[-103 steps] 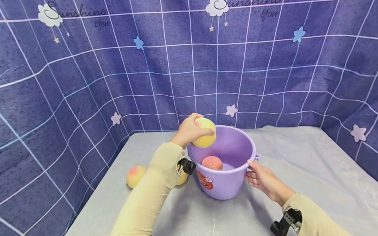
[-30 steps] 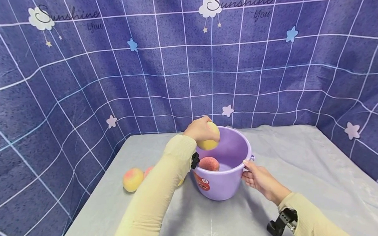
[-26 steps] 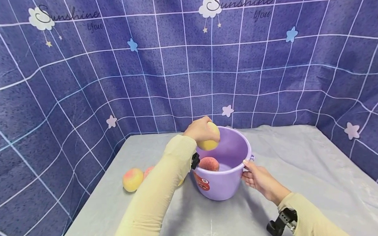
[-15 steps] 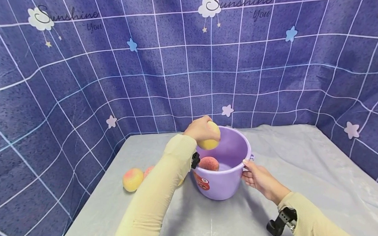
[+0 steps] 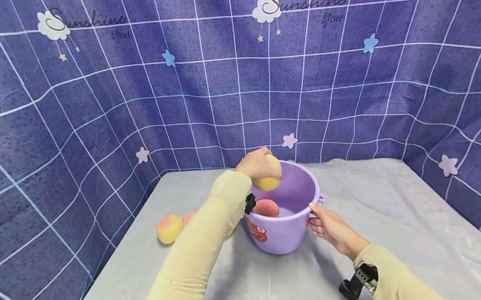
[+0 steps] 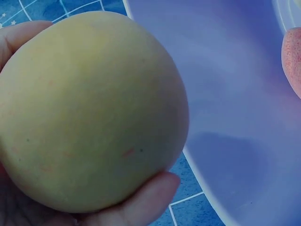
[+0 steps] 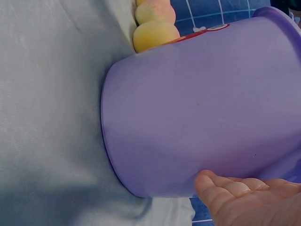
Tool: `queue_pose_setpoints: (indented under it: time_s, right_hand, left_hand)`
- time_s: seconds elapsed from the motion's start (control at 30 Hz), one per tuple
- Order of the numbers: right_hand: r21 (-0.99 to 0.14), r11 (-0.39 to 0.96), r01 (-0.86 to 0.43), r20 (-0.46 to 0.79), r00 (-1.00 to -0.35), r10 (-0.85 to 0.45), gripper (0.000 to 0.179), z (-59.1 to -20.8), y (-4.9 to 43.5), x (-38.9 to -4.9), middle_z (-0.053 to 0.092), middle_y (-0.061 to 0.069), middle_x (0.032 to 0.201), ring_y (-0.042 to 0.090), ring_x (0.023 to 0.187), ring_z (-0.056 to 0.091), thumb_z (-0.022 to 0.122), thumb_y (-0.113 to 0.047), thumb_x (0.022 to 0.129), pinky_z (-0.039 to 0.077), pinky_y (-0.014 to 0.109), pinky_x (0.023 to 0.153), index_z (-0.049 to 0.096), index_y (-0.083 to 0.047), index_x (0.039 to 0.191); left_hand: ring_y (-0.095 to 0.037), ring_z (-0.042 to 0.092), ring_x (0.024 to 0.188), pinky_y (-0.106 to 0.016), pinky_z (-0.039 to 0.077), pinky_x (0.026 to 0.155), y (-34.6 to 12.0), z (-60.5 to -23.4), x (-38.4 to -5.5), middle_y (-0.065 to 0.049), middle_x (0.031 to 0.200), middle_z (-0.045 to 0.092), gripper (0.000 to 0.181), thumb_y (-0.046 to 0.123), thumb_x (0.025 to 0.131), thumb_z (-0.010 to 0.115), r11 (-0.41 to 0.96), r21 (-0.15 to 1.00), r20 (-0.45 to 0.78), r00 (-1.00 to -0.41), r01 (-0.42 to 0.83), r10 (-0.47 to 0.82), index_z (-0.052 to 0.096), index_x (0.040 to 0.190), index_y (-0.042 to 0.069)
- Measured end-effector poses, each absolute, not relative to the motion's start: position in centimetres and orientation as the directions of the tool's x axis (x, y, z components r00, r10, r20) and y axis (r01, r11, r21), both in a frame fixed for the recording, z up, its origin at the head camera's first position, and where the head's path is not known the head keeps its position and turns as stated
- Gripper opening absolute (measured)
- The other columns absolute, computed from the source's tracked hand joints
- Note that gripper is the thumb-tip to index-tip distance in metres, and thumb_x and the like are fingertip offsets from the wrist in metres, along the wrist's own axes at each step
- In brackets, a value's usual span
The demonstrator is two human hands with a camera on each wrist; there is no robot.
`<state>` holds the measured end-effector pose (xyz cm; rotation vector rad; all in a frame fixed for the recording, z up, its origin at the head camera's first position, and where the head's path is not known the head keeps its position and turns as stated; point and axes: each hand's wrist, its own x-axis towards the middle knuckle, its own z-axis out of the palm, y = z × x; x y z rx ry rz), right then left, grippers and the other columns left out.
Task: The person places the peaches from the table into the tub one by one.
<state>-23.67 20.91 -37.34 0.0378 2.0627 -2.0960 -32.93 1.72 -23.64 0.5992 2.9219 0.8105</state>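
Note:
In the head view, my left hand [image 5: 256, 165] grips a yellow peach [image 5: 271, 182] at the left side of the purple bucket's [image 5: 284, 237] mouth. That peach [image 6: 94, 113] fills much of the left wrist view, with fingers and thumb round it and the bucket wall beyond. Inside the bucket lies a reddish peach [image 5: 266, 208], partly hidden by the near rim. My right hand [image 5: 336, 230] holds the bucket's right rim, thumb at the top edge and fingers curled below it. The right wrist view shows those fingers [image 7: 225, 190] against the outer wall.
Left of the bucket, a yellow-pink peach [image 5: 169, 228] sits on the grey cloth-covered table [image 5: 246, 279]. A pinkish peach [image 5: 189, 217] and a yellow one [image 5: 230, 231] are partly behind my left sleeve. A blue gridded curtain [image 5: 222, 106] stands behind.
Since the oldest frame, my left hand has moved a little right with the yellow peach, further over the bucket. During the last second it barely shifts. My right hand keeps its hold on the rim.

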Motion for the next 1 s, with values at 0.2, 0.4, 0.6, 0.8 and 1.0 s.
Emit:
queue_pose_setpoints:
  time_s: [0.2,0.4,0.6,0.8,1.0]
  right_hand:
    - [-0.987,-0.007,0.158,-0.155,-0.979,-0.132,0.071,-37.4,20.8,-23.7,0.025,0.042,0.138,0.049,0.13,0.029,0.032,-0.033,0.101,0.026,0.053,0.107,0.013,0.023,0.14]
    - [-0.987,-0.002,0.158,-0.157,-0.978,-0.135,0.07,-37.5,20.9,-23.8,0.026,0.042,0.138,0.049,0.131,0.029,0.032,-0.033,0.101,0.026,0.054,0.107,0.014,0.022,0.14]
    - [-0.987,0.002,0.162,-0.161,-0.977,-0.141,0.07,-37.5,21.0,-23.9,0.025,0.042,0.139,0.049,0.131,0.028,0.031,-0.032,0.102,0.026,0.054,0.107,0.013,0.023,0.14]
    - [-0.987,0.005,0.162,-0.161,-0.977,-0.141,0.07,-37.5,21.0,-23.8,0.025,0.042,0.138,0.048,0.131,0.028,0.03,-0.032,0.101,0.026,0.053,0.107,0.013,0.023,0.14]
    - [-0.987,0.007,0.163,-0.162,-0.977,-0.138,0.069,-37.4,20.9,-23.8,0.026,0.041,0.139,0.048,0.131,0.029,0.03,-0.033,0.102,0.026,0.053,0.107,0.014,0.023,0.14]
  left_hand:
    - [-0.022,0.058,0.093,-0.031,0.049,0.073,1.3,-23.7,-33.0,-0.007,0.113,0.062,0.058,0.03,0.071,0.074,0.801,0.492,0.032,-0.926,0.342,0.376,0.055,0.122,0.012]
    - [-0.027,0.058,0.102,-0.036,0.051,0.081,1.0,-23.5,-33.0,-0.012,0.125,0.059,0.059,0.025,0.079,0.07,0.816,0.483,0.019,-0.936,0.317,0.352,0.051,0.132,0.007]
    - [-0.027,0.06,0.094,-0.032,0.054,0.061,1.1,-23.6,-32.8,-0.012,0.123,0.06,0.059,0.025,0.08,0.07,0.827,0.473,-0.016,-0.935,0.305,0.354,0.051,0.132,0.005]
    - [-0.026,0.058,0.103,-0.036,0.052,0.078,0.7,-23.8,-32.9,-0.01,0.123,0.06,0.057,0.03,0.081,0.07,0.843,0.444,-0.041,-0.933,0.303,0.357,0.053,0.13,0.006]
    - [-0.027,0.06,0.093,-0.032,0.053,0.053,0.5,-23.7,-33.2,-0.012,0.119,0.061,0.056,0.028,0.079,0.07,0.822,0.484,-0.009,-0.937,0.301,0.348,0.054,0.128,0.006]
